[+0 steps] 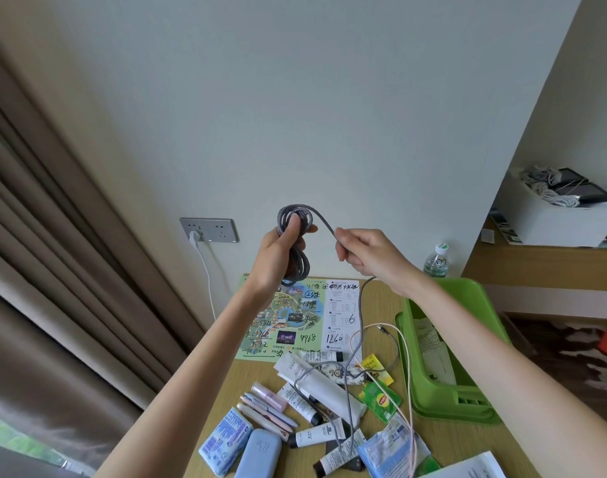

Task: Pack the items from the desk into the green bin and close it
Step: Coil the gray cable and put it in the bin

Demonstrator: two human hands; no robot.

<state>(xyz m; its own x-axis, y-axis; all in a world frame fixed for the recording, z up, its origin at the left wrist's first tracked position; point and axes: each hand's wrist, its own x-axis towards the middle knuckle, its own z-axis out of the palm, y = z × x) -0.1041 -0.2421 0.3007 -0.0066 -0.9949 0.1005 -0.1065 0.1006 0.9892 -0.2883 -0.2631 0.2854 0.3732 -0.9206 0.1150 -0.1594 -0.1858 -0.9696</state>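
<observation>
A pale blue oval plastic case (259,455) lies nearest on the wooden desk (467,443), among white tubes (321,384) and packets. The green plastic bin (443,405) stands at the desk's right side with a printed paper sheet (434,350) inside. A white box (550,222) on the far shelf holds pale cords and dark flat things. Both arms are raised over the desk. The left hand (278,257) grips a coil of grey braided cable (300,265), thumb through the loops. The right hand (367,251) pinches the strand beside it, and the tail trails down to the desk.
</observation>
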